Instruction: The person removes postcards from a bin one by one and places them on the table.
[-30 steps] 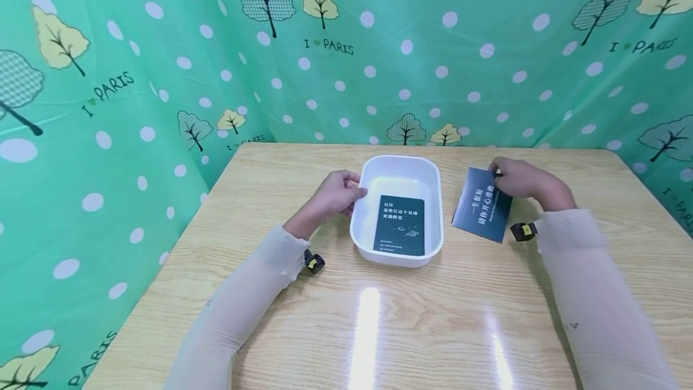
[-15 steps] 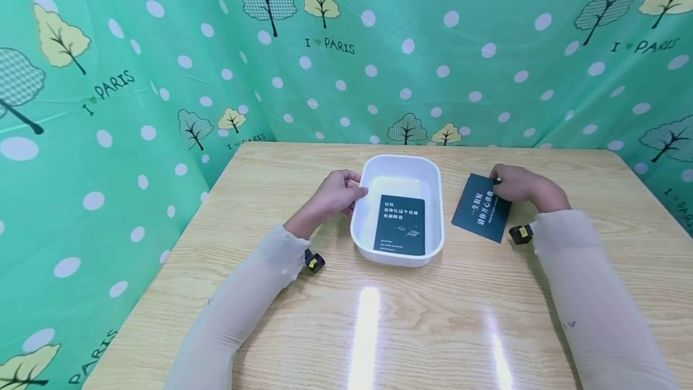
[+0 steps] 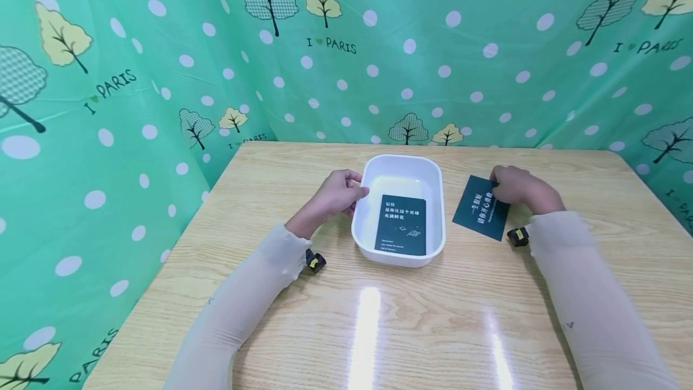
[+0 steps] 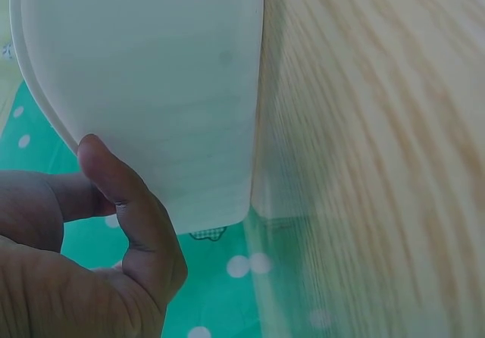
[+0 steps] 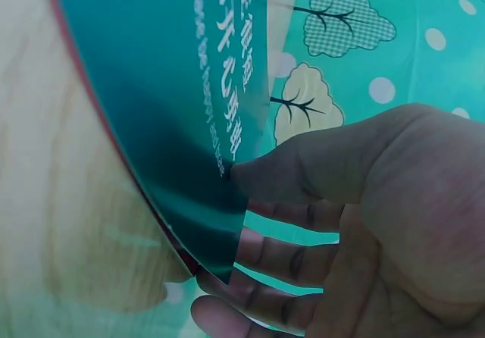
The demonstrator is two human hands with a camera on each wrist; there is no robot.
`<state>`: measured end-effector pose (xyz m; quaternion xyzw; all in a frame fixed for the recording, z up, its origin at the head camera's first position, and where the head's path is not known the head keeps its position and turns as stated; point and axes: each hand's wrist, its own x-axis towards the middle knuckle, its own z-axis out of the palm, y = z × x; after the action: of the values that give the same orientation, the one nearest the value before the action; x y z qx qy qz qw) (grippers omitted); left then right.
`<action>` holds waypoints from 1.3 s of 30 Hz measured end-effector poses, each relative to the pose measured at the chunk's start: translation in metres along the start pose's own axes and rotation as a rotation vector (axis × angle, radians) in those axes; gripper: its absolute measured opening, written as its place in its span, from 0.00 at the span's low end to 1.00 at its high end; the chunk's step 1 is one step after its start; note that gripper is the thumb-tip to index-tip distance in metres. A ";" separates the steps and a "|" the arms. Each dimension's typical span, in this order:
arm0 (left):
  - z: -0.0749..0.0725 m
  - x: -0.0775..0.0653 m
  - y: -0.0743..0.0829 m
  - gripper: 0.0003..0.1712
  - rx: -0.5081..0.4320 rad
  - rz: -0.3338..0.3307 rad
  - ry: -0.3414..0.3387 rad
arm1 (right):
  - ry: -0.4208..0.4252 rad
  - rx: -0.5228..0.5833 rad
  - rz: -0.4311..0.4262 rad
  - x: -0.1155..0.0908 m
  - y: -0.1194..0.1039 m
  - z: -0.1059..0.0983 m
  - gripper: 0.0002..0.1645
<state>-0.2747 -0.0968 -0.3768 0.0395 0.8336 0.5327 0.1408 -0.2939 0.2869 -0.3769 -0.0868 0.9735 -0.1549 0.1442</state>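
My left hand (image 3: 335,193) grips the left rim of a white plastic basin (image 3: 403,165), thumb on the rim; the left wrist view shows the basin's outer wall (image 4: 151,73) beside the thumb. Inside the basin lies a dark green card (image 3: 400,225) with white lettering and small planet drawings. To the right of the basin, my right hand (image 3: 522,187) pinches another dark green printed card (image 3: 476,209) by its far right part. The right wrist view has the thumb on that card's printed face (image 5: 167,118), fingers behind it. Whether the card touches the table, I cannot tell.
The wooden table (image 3: 303,330) stretches around the basin and reflects bright light strips near the front. Behind and to the left hangs a green dotted curtain (image 3: 346,95) with printed trees. Small black devices (image 3: 518,236) sit at both wrists.
The right hand and its card have come down slightly, and the card lies flatter than before. The left hand, the basin and the card in it have stayed put.
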 end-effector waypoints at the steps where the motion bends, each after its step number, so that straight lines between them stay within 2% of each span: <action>1: 0.000 0.000 0.000 0.18 0.001 -0.001 0.001 | 0.005 -0.011 0.000 0.001 0.000 0.001 0.18; 6: 0.001 0.000 0.001 0.17 -0.002 -0.005 0.004 | 0.024 -0.045 -0.006 0.003 0.001 0.003 0.17; 17: 0.001 0.000 0.001 0.17 -0.007 -0.007 -0.002 | 0.019 -0.029 0.006 0.002 -0.005 0.002 0.19; 21: 0.001 0.000 0.000 0.18 -0.002 -0.003 -0.002 | 0.056 -0.065 -0.002 -0.001 -0.010 -0.001 0.21; 30: 0.001 0.000 0.000 0.17 0.008 -0.006 0.006 | 0.208 -0.061 -0.070 -0.008 -0.041 -0.007 0.24; 39: 0.000 -0.001 0.001 0.17 0.004 -0.004 0.003 | 0.222 -0.075 -0.125 -0.012 -0.079 -0.002 0.33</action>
<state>-0.2741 -0.0964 -0.3759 0.0374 0.8350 0.5307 0.1405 -0.2733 0.2163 -0.3467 -0.1348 0.9813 -0.1357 0.0221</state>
